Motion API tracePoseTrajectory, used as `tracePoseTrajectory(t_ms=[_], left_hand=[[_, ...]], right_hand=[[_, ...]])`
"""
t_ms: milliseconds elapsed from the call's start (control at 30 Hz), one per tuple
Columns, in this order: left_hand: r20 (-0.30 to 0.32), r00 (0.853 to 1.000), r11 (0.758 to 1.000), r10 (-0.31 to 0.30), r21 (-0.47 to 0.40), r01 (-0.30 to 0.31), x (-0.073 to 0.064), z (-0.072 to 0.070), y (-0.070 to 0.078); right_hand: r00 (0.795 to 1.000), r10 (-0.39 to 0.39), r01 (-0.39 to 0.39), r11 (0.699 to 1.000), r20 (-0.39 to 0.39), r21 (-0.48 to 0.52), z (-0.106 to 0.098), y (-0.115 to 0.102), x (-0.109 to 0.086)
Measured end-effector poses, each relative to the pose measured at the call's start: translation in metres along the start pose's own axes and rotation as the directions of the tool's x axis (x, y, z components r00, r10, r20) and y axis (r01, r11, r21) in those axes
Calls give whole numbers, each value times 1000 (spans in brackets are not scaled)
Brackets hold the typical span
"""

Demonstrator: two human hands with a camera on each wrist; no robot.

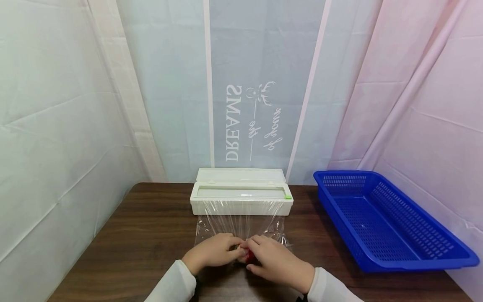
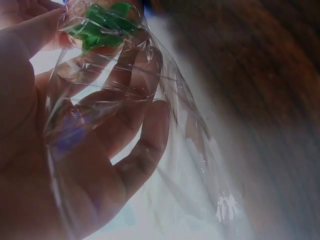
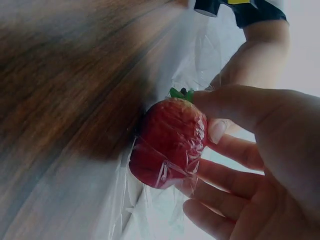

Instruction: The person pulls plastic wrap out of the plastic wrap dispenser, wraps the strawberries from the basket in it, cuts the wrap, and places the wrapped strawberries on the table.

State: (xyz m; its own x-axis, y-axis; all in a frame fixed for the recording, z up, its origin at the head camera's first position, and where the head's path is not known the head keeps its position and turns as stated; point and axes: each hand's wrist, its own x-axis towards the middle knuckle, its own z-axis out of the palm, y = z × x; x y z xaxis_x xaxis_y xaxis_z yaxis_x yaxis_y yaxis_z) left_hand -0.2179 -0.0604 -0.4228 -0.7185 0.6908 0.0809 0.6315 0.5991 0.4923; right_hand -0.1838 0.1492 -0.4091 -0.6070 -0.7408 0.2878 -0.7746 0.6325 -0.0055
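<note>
A red strawberry (image 3: 167, 140) with a green leafy top (image 2: 107, 25) is covered in clear cling film (image 1: 241, 222). From the left, my left hand (image 1: 214, 251) holds it, fingers bent around the film near the leaves. My right hand (image 1: 277, 261) grips it from the other side, thumb by the leafy top and fingers along its body. In the head view only a small red patch shows between the hands. The film stretches in gathered creases from both hands back to the white film dispenser box (image 1: 241, 208).
The dispenser's lid (image 1: 241, 175) stands raised at the back, and a small green slider (image 1: 288, 196) sits at the box's right end. On the right is a blue perforated basket (image 1: 341, 222). Everything stands on a dark wooden table (image 1: 151, 226), with curtains around it.
</note>
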Motion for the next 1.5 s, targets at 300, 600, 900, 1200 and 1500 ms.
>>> tracePoseTrajectory(t_ms=[300,600,900,1200,1500], left_hand=[[7,1000,1000,-26,7,26,-1,-1,-3],[39,999,1000,5,23,-6,-8,-7,-14],[21,999,998,41,-48,-40,-14,-18,-26],[-149,988,994,42,105,-26,-11,-22,-14],[-232,959,930,163,360,-71,-3,-9,7]], right_hand=[[998,64,-64,991,4,119,7,1,4],[994,103,-107,954,30,279,15,11,9],[991,103,-130,910,89,393,22,22,8],[988,66,-125,873,141,471,24,36,13],[979,88,-173,840,186,514,22,45,19]])
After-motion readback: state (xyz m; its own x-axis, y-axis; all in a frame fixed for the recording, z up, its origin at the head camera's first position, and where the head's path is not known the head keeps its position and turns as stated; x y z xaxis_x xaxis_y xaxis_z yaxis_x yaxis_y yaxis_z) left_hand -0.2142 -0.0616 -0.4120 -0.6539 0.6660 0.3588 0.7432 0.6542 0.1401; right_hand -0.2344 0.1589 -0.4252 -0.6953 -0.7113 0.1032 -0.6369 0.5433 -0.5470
